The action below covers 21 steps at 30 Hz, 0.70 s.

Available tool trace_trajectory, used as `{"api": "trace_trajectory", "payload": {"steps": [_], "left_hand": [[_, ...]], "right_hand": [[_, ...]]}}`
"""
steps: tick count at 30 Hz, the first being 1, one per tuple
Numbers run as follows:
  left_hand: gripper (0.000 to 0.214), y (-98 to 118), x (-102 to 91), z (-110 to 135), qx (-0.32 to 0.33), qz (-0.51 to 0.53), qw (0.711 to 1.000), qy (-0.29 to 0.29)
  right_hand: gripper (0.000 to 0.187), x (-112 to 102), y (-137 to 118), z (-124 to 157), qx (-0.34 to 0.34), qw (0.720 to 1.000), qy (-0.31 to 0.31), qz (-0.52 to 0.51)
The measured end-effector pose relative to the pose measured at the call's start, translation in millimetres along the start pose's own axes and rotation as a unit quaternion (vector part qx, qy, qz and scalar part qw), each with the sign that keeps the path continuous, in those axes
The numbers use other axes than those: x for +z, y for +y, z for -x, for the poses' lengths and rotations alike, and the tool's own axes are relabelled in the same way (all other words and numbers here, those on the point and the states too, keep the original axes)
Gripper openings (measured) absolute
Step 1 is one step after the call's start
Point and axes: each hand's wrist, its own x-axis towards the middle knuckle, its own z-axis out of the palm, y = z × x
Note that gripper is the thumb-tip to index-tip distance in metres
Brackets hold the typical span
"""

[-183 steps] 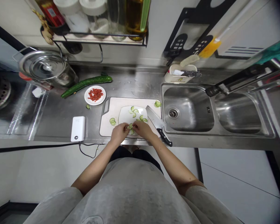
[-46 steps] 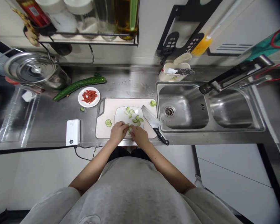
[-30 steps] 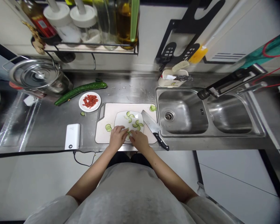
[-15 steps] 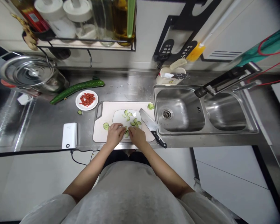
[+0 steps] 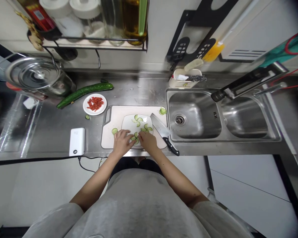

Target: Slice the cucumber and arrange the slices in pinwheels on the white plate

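Note:
A white squarish plate (image 5: 126, 123) lies on a pale cutting board (image 5: 109, 138). On it, thin cucumber slices (image 5: 138, 119) form pinwheel-like clusters, two farther back and one by my fingers. My left hand (image 5: 122, 142) is over the plate's near left side, fingers apart, thumb and fingertip beside the nearest cluster. From the right, my right hand (image 5: 149, 142) has its fingers bunched at a cucumber slice of that cluster; its fingertips are partly hidden. A kitchen knife (image 5: 161, 127) with a black handle lies on the board's right side, its handle past the edge.
More slices sit at the board's left edge and far right corner. Behind are a whole cucumber (image 5: 86, 91) and a white dish (image 5: 84, 105) of red bits. A white power bank (image 5: 76, 142) is left; a double sink (image 5: 193, 137) is right. A condiment rack (image 5: 89, 44) hangs above.
My left hand's fingers have opened out and its thumb has drawn back slightly from the near cluster. My right fingertips stay at the slices. The whole view has shifted slightly.

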Motion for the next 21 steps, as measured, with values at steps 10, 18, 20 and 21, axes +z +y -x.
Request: {"api": "trace_trajectory", "payload": {"steps": [10,18,20,21], "left_hand": [[0.02,-2.3,2.5,4.4,0.0,-0.006,1.0,-0.004],[0.024,2.1,3.6,0.4,-0.008,0.014,1.0,0.007],[0.023,3.2,4.4,-1.8,-0.006,0.011,1.0,0.006],[0.023,3.6,5.0,-2.6,-0.005,0.009,1.0,0.006]], "right_hand": [[0.031,-4.3,-2.6,0.2,-0.005,1.0,-0.014,0.008],[0.03,-0.5,-1.9,1.1,0.0,1.0,-0.008,0.008],[0.03,0.9,-1.6,1.6,0.005,1.0,-0.006,0.005],[0.031,1.6,-1.6,1.8,0.007,1.0,-0.005,0.003]]}}
